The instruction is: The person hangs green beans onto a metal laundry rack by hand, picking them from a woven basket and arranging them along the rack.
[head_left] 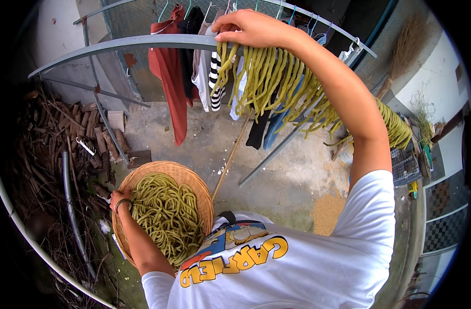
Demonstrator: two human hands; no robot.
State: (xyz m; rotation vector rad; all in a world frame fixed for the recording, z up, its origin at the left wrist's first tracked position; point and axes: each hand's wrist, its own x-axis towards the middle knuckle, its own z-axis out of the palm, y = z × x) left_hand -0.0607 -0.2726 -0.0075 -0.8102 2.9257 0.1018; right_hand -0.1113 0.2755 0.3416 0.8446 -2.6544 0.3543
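A round wicker basket (198,184) sits tilted at my left side against my body, heaped with limp green long beans (166,219). My left hand (121,200) is closed on its far-left rim. Raised up front, my right hand (248,28) bends its fingers over a grey metal rail (127,44), closed at the leftmost of the hanging long beans (266,77). The fingertips partly hide what they pinch. These beans drape over the rail in a dense row that runs to the right, passing behind my right forearm.
Behind the rail, clothes hang on hangers, among them red trousers (171,82) and a striped garment (215,77). Stacked firewood (65,123) lies at left beside a grey pipe (70,206). A bamboo pole (230,157) slants across the concrete floor (292,175). A broom (406,44) leans at far right.
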